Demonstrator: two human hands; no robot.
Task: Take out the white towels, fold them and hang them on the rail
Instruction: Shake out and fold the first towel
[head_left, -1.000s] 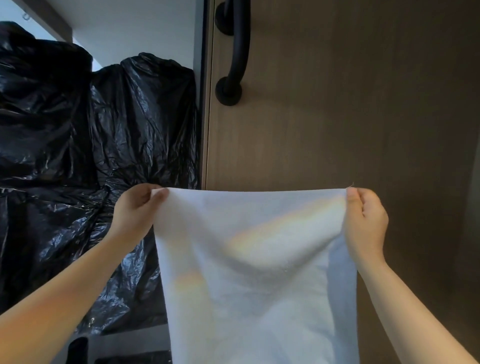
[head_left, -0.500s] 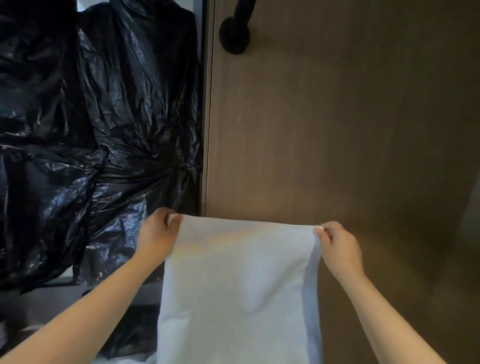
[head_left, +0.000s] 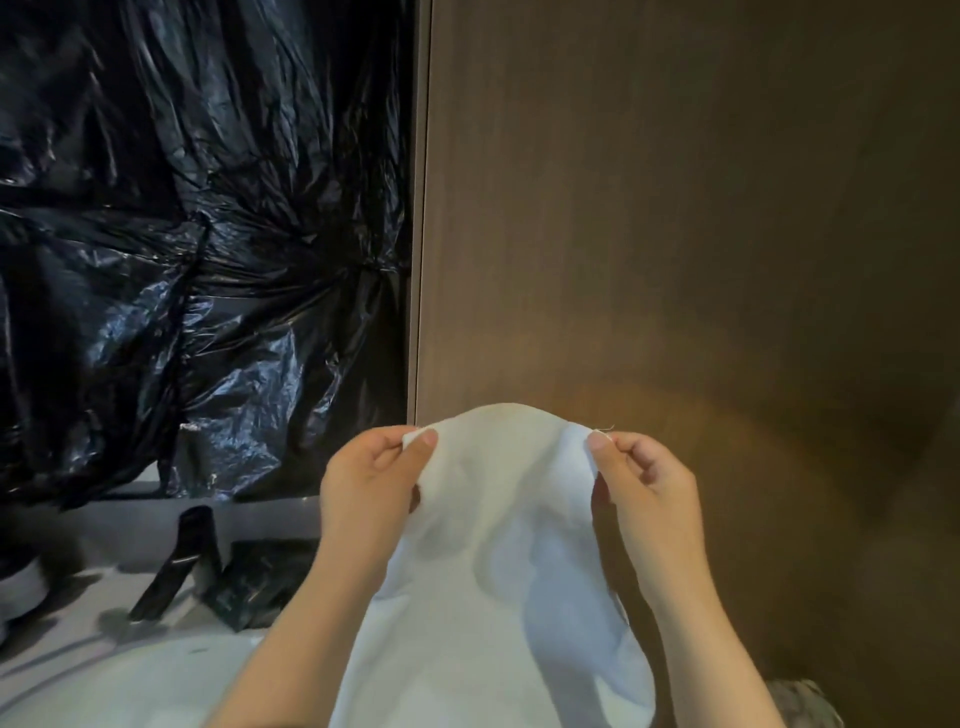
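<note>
Both forearms raised, palms toward camera. Left hand and right hand each pinch top corner of white cloth towel; edge between bulges upward.

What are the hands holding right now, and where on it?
A towel: the left hand and right hand each pinch a top corner.

I see one white towel, plain and soft, held up in front of me by its two top corners. My left hand pinches one corner between thumb and fingers, and my right hand pinches the other. The corners sit near each other, so the top edge bulges upward in a slack arch between them. Below, the cloth hangs in loose folds and runs out of view.
</note>
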